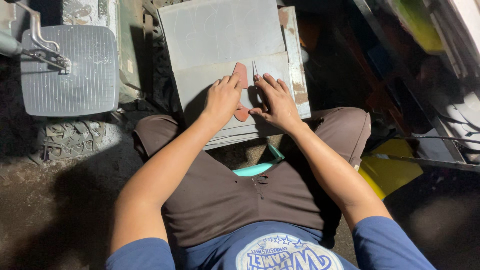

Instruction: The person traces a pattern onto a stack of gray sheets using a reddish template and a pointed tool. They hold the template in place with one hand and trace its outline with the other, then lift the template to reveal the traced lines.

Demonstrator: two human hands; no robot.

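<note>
Seated work viewed from above, described outward from the stack of flat grey sheets (210,85) that rests across the person's knees and serves as the working surface. Nearest the viewer, the brown trousers (225,195) form the lap that props the stack's near edge, and a turquoise plastic object (257,167) shows in the gap just below that edge. On the top sheet lies the reddish-brown curved flat template (242,92), set near the stack's near edge, where both hands can reach it. The left hand (221,99) presses down on the template's left side with fingers curled and flat, apparently pinning it against slipping rather than closing around it. The right hand (276,102) lies just right of the template, fingers spread on the sheet, with a thin pale pointed tool (254,70) rising at its fingertips; whether the fingers truly pinch this tool cannot be told. Left of the stack stands a grey ribbed metal plate (70,70); right of it, a yellow plastic item (387,170) sits in shadow.
</note>
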